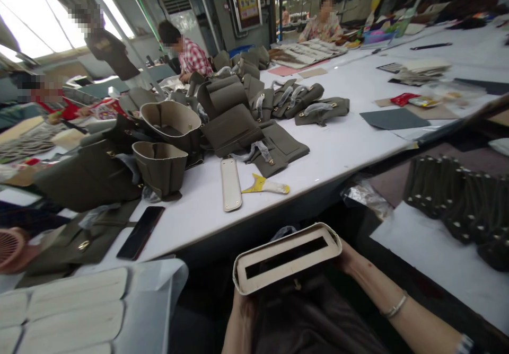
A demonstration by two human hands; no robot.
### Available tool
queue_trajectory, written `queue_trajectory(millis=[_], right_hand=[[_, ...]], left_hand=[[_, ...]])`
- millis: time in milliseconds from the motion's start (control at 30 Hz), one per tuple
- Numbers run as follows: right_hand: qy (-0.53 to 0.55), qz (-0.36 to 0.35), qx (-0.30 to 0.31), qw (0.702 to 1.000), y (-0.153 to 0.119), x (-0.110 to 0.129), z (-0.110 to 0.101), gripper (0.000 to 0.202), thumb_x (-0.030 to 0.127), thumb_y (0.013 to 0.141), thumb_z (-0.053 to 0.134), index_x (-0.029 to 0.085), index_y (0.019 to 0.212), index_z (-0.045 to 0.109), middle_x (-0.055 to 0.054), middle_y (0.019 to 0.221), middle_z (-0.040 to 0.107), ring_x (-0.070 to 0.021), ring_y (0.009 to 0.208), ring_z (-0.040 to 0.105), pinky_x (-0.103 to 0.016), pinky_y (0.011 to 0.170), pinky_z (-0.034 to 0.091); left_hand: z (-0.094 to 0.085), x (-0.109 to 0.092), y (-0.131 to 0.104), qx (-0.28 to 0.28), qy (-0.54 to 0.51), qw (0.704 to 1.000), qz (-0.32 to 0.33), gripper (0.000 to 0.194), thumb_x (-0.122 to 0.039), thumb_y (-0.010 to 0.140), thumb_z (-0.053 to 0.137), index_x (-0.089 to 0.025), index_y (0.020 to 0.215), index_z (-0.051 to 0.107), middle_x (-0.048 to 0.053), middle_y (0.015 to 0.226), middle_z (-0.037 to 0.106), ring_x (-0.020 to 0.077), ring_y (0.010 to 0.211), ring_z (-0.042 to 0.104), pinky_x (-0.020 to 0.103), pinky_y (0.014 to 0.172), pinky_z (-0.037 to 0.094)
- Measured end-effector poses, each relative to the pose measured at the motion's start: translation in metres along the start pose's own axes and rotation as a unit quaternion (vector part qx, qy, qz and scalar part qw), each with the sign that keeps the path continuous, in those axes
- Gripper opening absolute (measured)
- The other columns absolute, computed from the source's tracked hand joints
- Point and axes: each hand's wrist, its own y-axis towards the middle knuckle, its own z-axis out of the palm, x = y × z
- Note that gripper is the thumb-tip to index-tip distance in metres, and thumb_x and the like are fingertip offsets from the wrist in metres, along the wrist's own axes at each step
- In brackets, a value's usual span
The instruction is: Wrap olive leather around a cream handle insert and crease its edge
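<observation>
An unfinished handbag [287,258] is held low in front of me. Its cream end, a rounded rectangle with a long dark slot, faces up toward me. My left hand [244,306] grips the near left end, and my right hand [347,256] the right end. The bag hides most of the fingers of both hands. Clear plastic wrap [284,232] shows behind its far edge. On the table edge beyond lie a pale strip with small studs [231,185] and a white tool with yellow tape [265,185], both apart from my hands.
Olive bag bodies [160,168] and flaps crowd the white table [330,152]. A phone [141,232] lies near its edge. At lower left is a plastic box [155,295] with cream panels; at right, a pile of dark straps [457,200]. Other people [194,57] sit across the table.
</observation>
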Motion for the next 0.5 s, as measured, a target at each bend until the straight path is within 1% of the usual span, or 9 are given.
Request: queue_trajectory(millis=[67, 133, 200, 233, 267, 333, 367, 433, 500], right_hand=[[-0.009, -0.021, -0.012, 1.000, -0.017, 0.006, 0.001, 0.036, 0.051, 0.083, 0.063, 0.017, 0.071, 0.066, -0.005, 0.066, 0.067, -0.0197, 0.063, 0.062, -0.032, 0.067, 0.050], [-0.018, -0.051, -0.029, 0.998, -0.036, 0.011, 0.000, 0.048, 0.063, 0.083, 0.060, 0.016, 0.076, 0.068, -0.005, 0.070, 0.068, -0.0207, 0.069, 0.063, -0.033, 0.073, 0.049], [-0.076, -0.111, -0.050, 0.990, -0.053, 0.016, -0.002, 0.055, 0.069, 0.084, 0.054, 0.016, 0.078, 0.070, -0.005, 0.073, 0.067, -0.0212, 0.074, 0.062, -0.032, 0.076, 0.048], [-0.132, -0.155, -0.064, 0.977, -0.061, 0.018, -0.003, 0.057, 0.070, 0.085, 0.052, 0.017, 0.079, 0.070, -0.005, 0.075, 0.067, -0.0212, 0.075, 0.061, -0.031, 0.076, 0.046], [-0.192, -0.198, -0.075, 0.958, -0.068, 0.021, -0.003, 0.056, 0.070, 0.085, 0.052, 0.017, 0.079, 0.071, -0.004, 0.076, 0.067, -0.0213, 0.077, 0.059, -0.030, 0.075, 0.045], [-0.304, -0.255, -0.083, 0.914, -0.078, 0.027, -0.001, 0.051, 0.066, 0.085, 0.055, 0.018, 0.079, 0.071, -0.002, 0.077, 0.065, -0.0204, 0.076, 0.057, -0.027, 0.068, 0.042], [-0.343, -0.262, -0.084, 0.898, -0.082, 0.030, 0.001, 0.049, 0.064, 0.086, 0.056, 0.018, 0.078, 0.070, -0.001, 0.074, 0.063, -0.0193, 0.073, 0.055, -0.026, 0.064, 0.039], [-0.403, -0.251, -0.089, 0.876, -0.086, 0.036, 0.006, 0.047, 0.059, 0.090, 0.052, 0.017, 0.074, 0.067, 0.001, 0.067, 0.058, -0.0164, 0.065, 0.051, -0.025, 0.057, 0.034], [-0.464, -0.246, -0.119, 0.843, -0.087, 0.039, 0.013, 0.047, 0.053, 0.094, 0.046, 0.018, 0.066, 0.060, 0.002, 0.059, 0.052, -0.0140, 0.058, 0.047, -0.025, 0.052, 0.029]], left_hand=[[-0.001, -0.002, -0.004, -0.009, -0.007, 1.000, -0.018, 0.052, -0.038, 0.085, 0.061, -0.016, 0.132, 0.056, 0.013, 0.085, 0.075, 0.0374, 0.107, 0.066, 0.051, 0.091, 0.055], [-0.002, -0.007, -0.006, -0.004, -0.013, 1.000, -0.020, 0.056, -0.038, 0.083, 0.062, -0.018, 0.134, 0.054, 0.009, 0.080, 0.075, 0.0356, 0.103, 0.068, 0.049, 0.091, 0.056], [-0.002, -0.013, -0.004, -0.022, 0.002, 0.999, -0.025, 0.053, -0.038, 0.082, 0.062, -0.020, 0.131, 0.057, 0.006, 0.070, 0.074, 0.0358, 0.098, 0.070, 0.051, 0.090, 0.056], [0.000, -0.015, -0.002, -0.026, 0.011, 0.999, -0.028, 0.050, -0.038, 0.082, 0.062, -0.022, 0.129, 0.059, 0.005, 0.067, 0.073, 0.0360, 0.096, 0.070, 0.051, 0.089, 0.057], [0.002, -0.016, -0.001, -0.026, 0.018, 0.999, -0.030, 0.047, -0.038, 0.082, 0.061, -0.024, 0.128, 0.060, 0.004, 0.065, 0.072, 0.0361, 0.096, 0.070, 0.052, 0.088, 0.057], [0.006, -0.014, -0.002, -0.017, 0.020, 0.999, -0.037, 0.044, -0.039, 0.083, 0.058, -0.027, 0.126, 0.061, 0.004, 0.069, 0.073, 0.0359, 0.098, 0.070, 0.051, 0.087, 0.057], [0.008, -0.012, -0.004, -0.011, 0.016, 0.999, -0.040, 0.043, -0.041, 0.084, 0.057, -0.028, 0.125, 0.061, 0.004, 0.074, 0.075, 0.0358, 0.100, 0.069, 0.050, 0.087, 0.058], [0.012, -0.005, -0.007, -0.004, 0.006, 0.999, -0.046, 0.045, -0.048, 0.084, 0.055, -0.030, 0.125, 0.061, 0.005, 0.082, 0.076, 0.0361, 0.104, 0.068, 0.051, 0.087, 0.057], [0.014, 0.003, -0.010, 0.001, -0.001, 0.998, -0.055, 0.049, -0.056, 0.083, 0.054, -0.029, 0.123, 0.062, 0.007, 0.086, 0.076, 0.0373, 0.107, 0.066, 0.053, 0.088, 0.057]])
